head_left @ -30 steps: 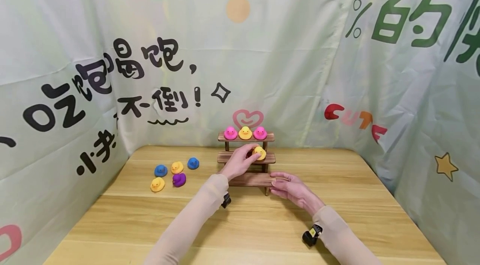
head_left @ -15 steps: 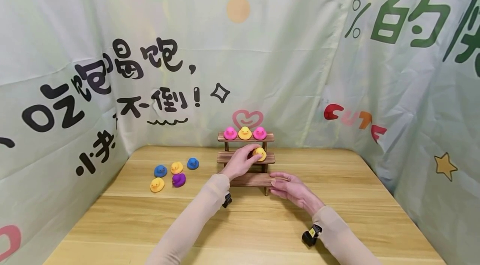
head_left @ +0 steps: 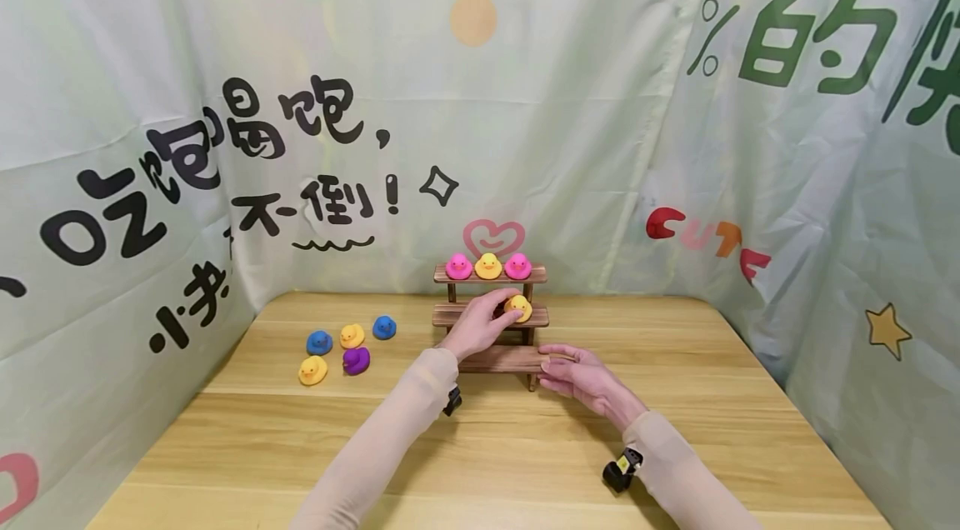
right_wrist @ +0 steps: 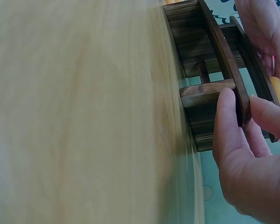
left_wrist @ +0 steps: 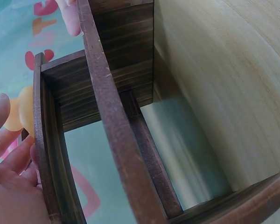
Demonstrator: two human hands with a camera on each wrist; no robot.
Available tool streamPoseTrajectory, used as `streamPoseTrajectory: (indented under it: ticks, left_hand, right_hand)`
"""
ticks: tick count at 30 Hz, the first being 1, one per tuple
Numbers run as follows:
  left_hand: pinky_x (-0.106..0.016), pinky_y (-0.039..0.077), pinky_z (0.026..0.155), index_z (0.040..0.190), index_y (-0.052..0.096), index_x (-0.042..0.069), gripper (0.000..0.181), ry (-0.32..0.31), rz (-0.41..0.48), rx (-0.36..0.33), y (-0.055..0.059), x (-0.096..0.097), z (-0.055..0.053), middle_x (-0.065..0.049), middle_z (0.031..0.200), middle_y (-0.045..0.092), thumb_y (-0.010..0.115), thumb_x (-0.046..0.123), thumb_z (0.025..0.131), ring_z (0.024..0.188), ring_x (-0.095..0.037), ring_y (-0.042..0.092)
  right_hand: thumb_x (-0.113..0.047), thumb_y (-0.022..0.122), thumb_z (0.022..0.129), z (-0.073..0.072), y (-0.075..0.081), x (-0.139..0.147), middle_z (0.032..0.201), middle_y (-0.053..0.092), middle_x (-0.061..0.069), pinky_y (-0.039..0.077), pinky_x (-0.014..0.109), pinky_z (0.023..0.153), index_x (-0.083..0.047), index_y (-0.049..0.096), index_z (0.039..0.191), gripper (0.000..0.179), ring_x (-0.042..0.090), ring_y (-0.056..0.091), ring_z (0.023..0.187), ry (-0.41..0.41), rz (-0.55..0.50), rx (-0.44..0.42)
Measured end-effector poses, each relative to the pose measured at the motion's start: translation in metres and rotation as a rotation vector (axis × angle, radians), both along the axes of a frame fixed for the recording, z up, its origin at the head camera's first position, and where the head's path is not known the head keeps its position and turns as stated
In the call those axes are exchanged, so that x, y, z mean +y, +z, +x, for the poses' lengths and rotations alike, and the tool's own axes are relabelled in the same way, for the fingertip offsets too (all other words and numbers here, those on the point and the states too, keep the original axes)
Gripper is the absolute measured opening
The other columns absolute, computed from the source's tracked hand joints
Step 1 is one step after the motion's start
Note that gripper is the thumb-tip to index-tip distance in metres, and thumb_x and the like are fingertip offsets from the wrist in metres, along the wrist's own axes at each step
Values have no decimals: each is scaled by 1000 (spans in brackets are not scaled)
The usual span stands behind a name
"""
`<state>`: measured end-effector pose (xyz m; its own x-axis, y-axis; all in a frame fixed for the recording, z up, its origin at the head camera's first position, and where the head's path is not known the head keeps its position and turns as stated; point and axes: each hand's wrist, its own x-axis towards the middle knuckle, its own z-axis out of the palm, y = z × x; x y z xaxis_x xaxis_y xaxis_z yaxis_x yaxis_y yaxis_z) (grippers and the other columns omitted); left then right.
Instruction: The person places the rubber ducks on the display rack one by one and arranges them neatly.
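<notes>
A wooden three-step display stand (head_left: 501, 360) stands on the table. On its middle step, toward the right end, is a yellow rubber duck (head_left: 520, 309). My left hand (head_left: 476, 323) reaches across that step and holds this duck between thumb and fingers. In the left wrist view the duck (left_wrist: 24, 109) shows just behind the step's edge, with the thumb against it. Around the right end of the lowest step, my right hand (head_left: 581, 380) grips the board, thumb on one face and fingers on the other in the right wrist view. The left forearm hides part of the stand's lower left.
Along the top step sit a pink duck (head_left: 459, 267), a yellow duck (head_left: 488, 267) and another pink duck (head_left: 517, 267). Left on the table (head_left: 525, 463) lie blue ducks (head_left: 319, 342), yellow ducks (head_left: 312, 370) and a purple duck (head_left: 356, 361). Printed cloth (head_left: 555, 138) hangs behind.
The yellow duck under my left hand sits very slightly lower than a second ago. Both hands otherwise keep their places, and the head view shifts a little.
</notes>
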<state>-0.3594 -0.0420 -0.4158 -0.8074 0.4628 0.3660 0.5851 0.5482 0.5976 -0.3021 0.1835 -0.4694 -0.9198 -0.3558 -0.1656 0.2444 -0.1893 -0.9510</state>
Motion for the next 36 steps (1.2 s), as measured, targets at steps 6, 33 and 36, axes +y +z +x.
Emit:
streamPoseTrajectory:
  ticks: [6,33,36]
  left_hand:
    - [-38,44,107,140,53,16,45,3,-3,-7,1,-1,1,-1,137,59,55,36,100,127,-17,55]
    - [-40,43,107,141,52,16,46,-22,11,1,0,-1,0,-3,139,58,56,35,100,128,-18,54]
    - [-39,45,105,142,50,17,47,-29,25,-6,0,-4,1,-3,140,57,57,35,99,126,-18,55]
  right_hand:
    - [3,58,94,-1,0,-1,100,58,7,56,29,88,6,47,135,43,15,68,87,6,5,4]
    - [2,58,95,0,0,0,100,58,7,56,29,88,6,47,135,42,15,68,87,17,-6,6]
    - [3,58,95,0,-1,0,99,57,7,56,29,87,6,48,135,42,15,68,87,17,-11,5]
